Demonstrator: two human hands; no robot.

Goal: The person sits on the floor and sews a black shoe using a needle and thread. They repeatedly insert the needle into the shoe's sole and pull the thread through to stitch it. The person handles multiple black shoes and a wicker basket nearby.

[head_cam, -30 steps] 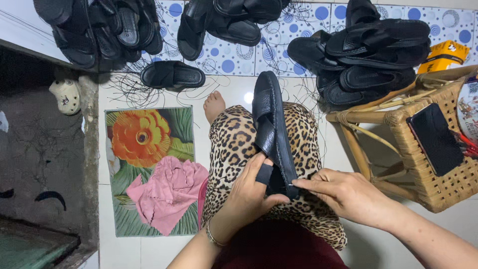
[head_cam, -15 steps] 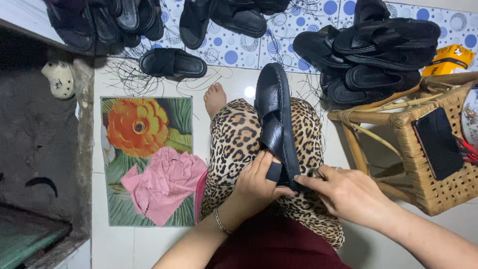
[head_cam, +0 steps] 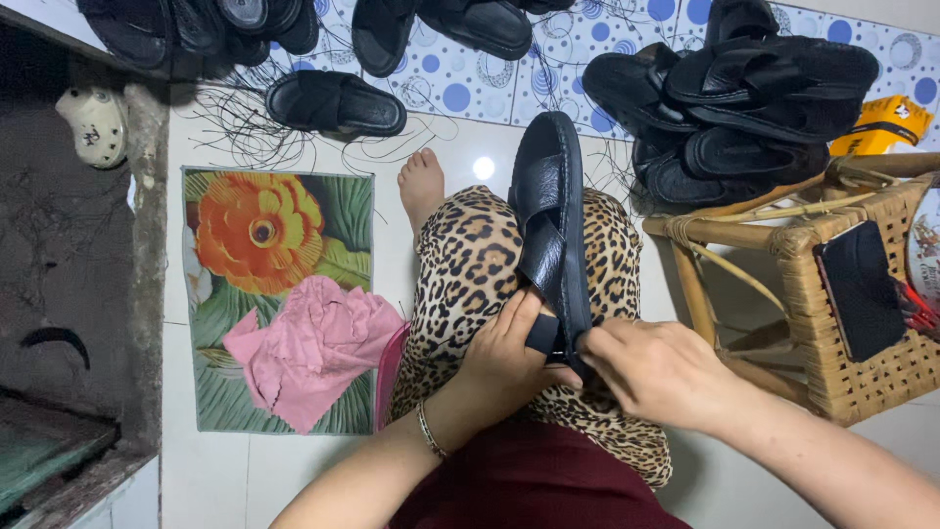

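Both hands keep pinching a black sandal [head_cam: 550,220] on the lap: left hand [head_cam: 509,358] at seven o'clock, right hand [head_cam: 661,372] shifted closer, at five.

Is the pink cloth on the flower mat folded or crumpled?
Crumpled. The pink cloth lies in an irregular, wrinkled heap on the flower mat, with no straight fold edges visible.

Home-based sandal workshop, floor-level setup. Piles of identical black sandals [head_cam: 744,98] heaped on the white tile floor [head_cam: 206,470], loose black threads [head_cam: 235,127] scattered around them. Person works seated, one black sandal [head_cam: 553,206] resting on the leopard-print lap [head_cam: 470,274]. Domestic items nearby: floral mat [head_cam: 264,235], pink cloth [head_cam: 313,348], wicker stool [head_cam: 832,362] holding a phone [head_cam: 862,289].
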